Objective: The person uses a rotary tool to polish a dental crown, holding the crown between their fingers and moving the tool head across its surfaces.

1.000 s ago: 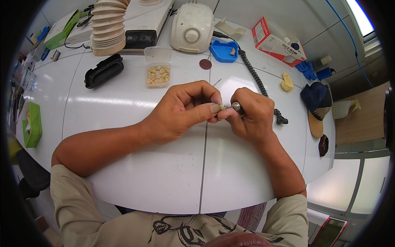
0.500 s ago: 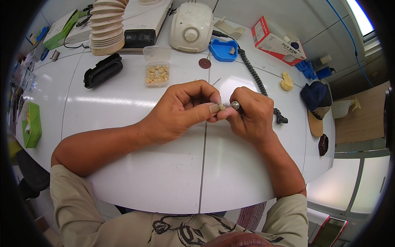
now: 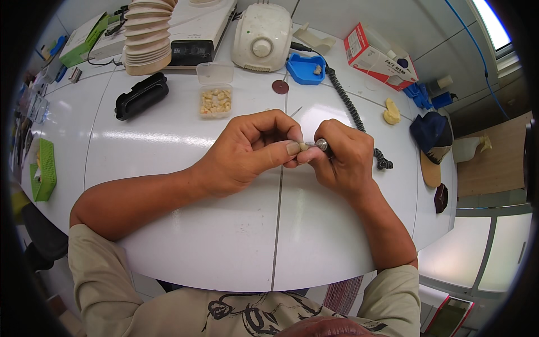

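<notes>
My left hand (image 3: 255,147) is closed, pinching a small tooth-coloured piece (image 3: 304,147) between thumb and fingertips; it looks like an artificial tooth. In my right hand (image 3: 347,157) is a rotary handpiece (image 3: 321,144) with a round metal nose, gripped like a pen. Its thin bit points left and meets the small piece, or comes very near it. The fingertips of both hands are close together there. A black coiled cord (image 3: 348,98) runs from behind my right hand up to a white control unit (image 3: 261,39) with a round knob.
Beyond my left hand stands a clear lidded box (image 3: 215,102) of tooth-like pieces. Nearby are a black case (image 3: 141,96), a dark red disc (image 3: 280,86), a thin bit (image 3: 297,110), a blue tray (image 3: 306,69) and a ribbed hose (image 3: 147,39). A yellowish lump (image 3: 391,112) and a cap (image 3: 431,140) lie right.
Both hands keep nearly the same place and hold. The small piece and the handpiece nose have shifted only very slightly.
</notes>
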Available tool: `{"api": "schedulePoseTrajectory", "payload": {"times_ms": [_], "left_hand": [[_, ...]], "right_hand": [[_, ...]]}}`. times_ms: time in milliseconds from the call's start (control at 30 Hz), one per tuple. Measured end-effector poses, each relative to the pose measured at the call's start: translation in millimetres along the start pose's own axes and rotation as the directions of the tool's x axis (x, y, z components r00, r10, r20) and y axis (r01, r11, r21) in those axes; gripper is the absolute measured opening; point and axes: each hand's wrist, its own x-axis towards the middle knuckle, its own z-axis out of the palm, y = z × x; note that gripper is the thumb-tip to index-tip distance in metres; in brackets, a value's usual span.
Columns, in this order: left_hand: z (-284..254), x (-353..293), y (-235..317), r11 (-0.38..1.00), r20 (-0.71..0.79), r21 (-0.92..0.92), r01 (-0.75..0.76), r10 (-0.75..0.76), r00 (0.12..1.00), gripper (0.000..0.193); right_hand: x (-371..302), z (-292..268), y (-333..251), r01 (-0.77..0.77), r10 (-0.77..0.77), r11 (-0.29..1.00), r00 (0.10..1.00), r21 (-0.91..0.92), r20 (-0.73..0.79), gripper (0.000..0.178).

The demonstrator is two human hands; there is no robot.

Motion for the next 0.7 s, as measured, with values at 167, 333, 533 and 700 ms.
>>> {"api": "schedulePoseTrajectory", "payload": {"times_ms": [167,333,533,700], "left_hand": [[0.8,-1.3,2.5,1.0,-0.009,0.008,0.023,-0.023,1.0,0.016],[3.2,-2.2,3.3,1.0,-0.002,-0.006,0.016,-0.016,1.0,0.016],[4.4,-4.2,3.9,1.0,-0.017,-0.011,0.024,-0.025,1.0,0.016],[4.9,-2.2,3.6,0.999,-0.003,-0.042,0.021,-0.021,1.0,0.015]], "right_hand": [[0.1,-1.2,-0.9,0.006,-0.006,1.0,1.0,0.001,0.004,0.054],[-0.3,-3.2,-2.2,-0.006,0.006,1.0,1.0,-0.011,0.007,0.055],[-0.1,-0.2,-4.1,0.004,-0.004,1.0,1.0,0.005,-0.01,0.056],[-3.4,0.6,-6.0,-0.051,0.053,0.997,0.998,0.065,-0.025,0.053]]}}
